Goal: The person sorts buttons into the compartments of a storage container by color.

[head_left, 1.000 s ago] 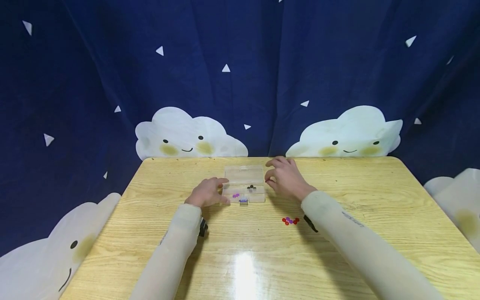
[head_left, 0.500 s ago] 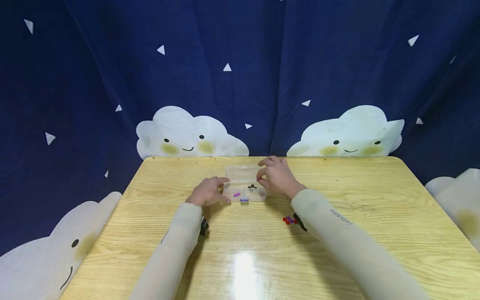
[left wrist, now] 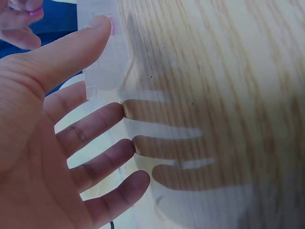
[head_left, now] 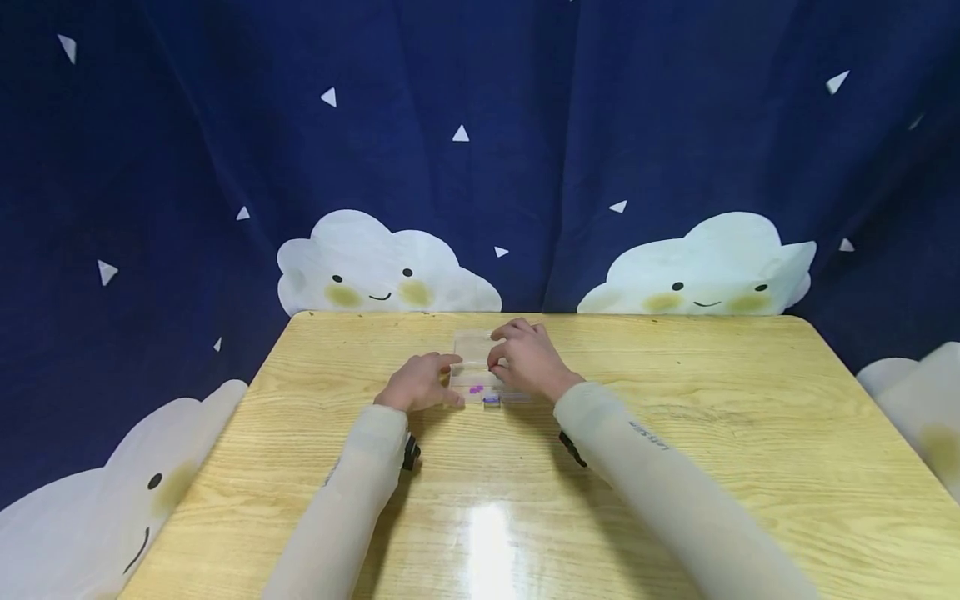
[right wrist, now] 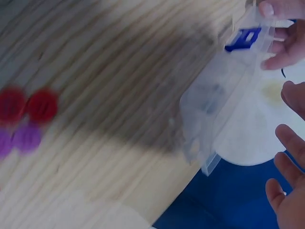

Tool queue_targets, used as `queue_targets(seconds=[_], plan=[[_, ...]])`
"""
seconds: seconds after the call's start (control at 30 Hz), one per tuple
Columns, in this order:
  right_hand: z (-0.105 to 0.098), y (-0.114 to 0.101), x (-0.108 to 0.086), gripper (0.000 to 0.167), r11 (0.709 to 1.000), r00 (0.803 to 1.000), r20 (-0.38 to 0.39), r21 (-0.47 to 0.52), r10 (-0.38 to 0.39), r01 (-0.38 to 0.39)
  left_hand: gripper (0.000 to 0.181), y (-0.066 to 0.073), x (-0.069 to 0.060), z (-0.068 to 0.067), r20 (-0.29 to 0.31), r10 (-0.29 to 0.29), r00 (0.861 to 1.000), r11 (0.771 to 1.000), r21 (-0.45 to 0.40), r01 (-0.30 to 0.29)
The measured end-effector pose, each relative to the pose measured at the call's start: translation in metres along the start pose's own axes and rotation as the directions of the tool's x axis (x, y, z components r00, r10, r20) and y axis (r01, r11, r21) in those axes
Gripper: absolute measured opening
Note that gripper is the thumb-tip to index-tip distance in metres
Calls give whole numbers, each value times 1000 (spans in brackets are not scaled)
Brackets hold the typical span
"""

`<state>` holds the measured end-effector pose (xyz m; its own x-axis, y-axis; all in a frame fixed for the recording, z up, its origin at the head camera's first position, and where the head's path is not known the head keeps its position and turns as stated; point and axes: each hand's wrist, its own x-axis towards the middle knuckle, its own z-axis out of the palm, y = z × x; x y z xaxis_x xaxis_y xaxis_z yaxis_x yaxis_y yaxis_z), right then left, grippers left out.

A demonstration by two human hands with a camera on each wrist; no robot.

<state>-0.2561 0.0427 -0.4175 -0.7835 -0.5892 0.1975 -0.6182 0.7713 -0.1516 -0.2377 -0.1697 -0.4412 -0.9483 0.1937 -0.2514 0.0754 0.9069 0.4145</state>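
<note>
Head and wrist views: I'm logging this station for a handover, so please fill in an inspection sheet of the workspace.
Surface: glossy wood-grain table.
Job's things: clear box with its lid open, blue latch and magenta pieces inside; loose red discs and purple discs on the table.
Clutter: nothing seen.
Grippers: left hand holds the box's left end; right hand pinches a small pink piece over the box.
Cables: nothing seen.
Surroundings: dark blue curtain with white clouds.
</note>
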Motion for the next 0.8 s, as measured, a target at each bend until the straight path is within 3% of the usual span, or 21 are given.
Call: queue_targets(seconds=[0.53,0.8], plan=[[15,-18,10,12,1000,994,106,2,20,-20,78,1,0,1,-6,0,1000,1000,8,0],[18,-18,11,12,1000,994,110,-18,6,-4,78,0,-1,0,-8,2,1000,1000,14,-2]])
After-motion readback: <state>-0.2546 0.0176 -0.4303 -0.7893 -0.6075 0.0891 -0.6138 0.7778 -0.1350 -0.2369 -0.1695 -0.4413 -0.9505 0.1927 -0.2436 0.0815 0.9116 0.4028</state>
